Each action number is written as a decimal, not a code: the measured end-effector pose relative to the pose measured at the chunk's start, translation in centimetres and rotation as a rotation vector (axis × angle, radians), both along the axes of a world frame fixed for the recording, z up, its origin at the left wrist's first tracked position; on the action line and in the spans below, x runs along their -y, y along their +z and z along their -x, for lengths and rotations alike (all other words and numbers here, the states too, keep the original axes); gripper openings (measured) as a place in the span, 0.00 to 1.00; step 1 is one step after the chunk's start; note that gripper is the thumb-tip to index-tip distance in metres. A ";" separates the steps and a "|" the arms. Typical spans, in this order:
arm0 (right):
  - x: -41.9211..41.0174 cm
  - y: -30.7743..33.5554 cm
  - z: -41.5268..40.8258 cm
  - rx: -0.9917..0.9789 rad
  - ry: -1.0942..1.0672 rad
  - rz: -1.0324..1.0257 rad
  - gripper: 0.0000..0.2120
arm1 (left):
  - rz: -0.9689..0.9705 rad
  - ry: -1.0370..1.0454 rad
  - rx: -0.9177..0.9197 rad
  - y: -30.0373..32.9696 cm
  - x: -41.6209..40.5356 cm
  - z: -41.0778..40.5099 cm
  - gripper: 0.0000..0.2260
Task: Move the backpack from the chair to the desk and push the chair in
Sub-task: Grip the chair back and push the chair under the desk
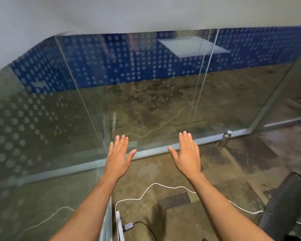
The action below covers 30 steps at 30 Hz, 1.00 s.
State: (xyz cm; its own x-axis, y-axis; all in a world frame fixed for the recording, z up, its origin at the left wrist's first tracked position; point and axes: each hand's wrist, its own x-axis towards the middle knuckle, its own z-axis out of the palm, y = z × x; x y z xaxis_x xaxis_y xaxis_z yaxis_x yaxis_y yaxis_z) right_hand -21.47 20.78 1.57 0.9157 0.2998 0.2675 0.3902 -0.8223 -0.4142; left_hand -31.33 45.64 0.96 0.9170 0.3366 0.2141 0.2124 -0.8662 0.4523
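My left hand (118,157) and my right hand (187,153) are stretched out in front of me, palms down, fingers spread, holding nothing. They hover over the carpet near the base of a glass wall. A black mesh chair back (283,204) shows at the lower right edge, to the right of my right arm and apart from it. No backpack and no desk are in view.
A glass partition (146,101) with a blue dotted band runs across ahead, in a metal floor rail (156,151). A metal floor post (225,139) stands at the right. A white cable (146,193) and a dark charger (128,226) lie on the carpet.
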 end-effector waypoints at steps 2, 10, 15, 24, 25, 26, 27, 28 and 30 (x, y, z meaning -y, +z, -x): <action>0.6 0.2 -2.5 0.003 -0.030 -0.005 0.35 | 0.010 -0.026 -0.003 0.0 0.2 -2.8 0.31; 3.6 0.7 -9.2 0.001 -0.173 -0.006 0.35 | -0.006 -0.176 0.004 0.2 1.7 -13.2 0.30; 6.6 0.0 -11.8 -0.031 -0.310 0.035 0.35 | -0.036 -0.286 0.002 -0.1 2.7 -19.8 0.32; 11.4 1.1 -15.8 -0.031 -0.635 0.044 0.36 | -0.027 -0.577 -0.007 0.4 6.9 -31.8 0.31; 11.9 1.2 -16.1 -0.030 -0.670 0.042 0.36 | -0.038 -0.613 -0.006 0.5 7.4 -33.0 0.31; 12.3 1.3 -16.4 -0.032 -0.705 0.039 0.36 | -0.050 -0.650 -0.004 0.5 7.8 -34.1 0.31; 12.7 1.3 -16.5 -0.036 -0.737 0.038 0.36 | -0.061 -0.686 -0.001 0.6 8.3 -35.1 0.31; 13.0 1.4 -16.5 -0.037 -0.767 0.039 0.36 | -0.066 -0.718 -0.001 0.6 8.7 -36.0 0.31; 13.6 1.4 -16.5 -0.030 -0.827 0.042 0.36 | -0.069 -0.779 -0.006 0.6 9.8 -37.6 0.31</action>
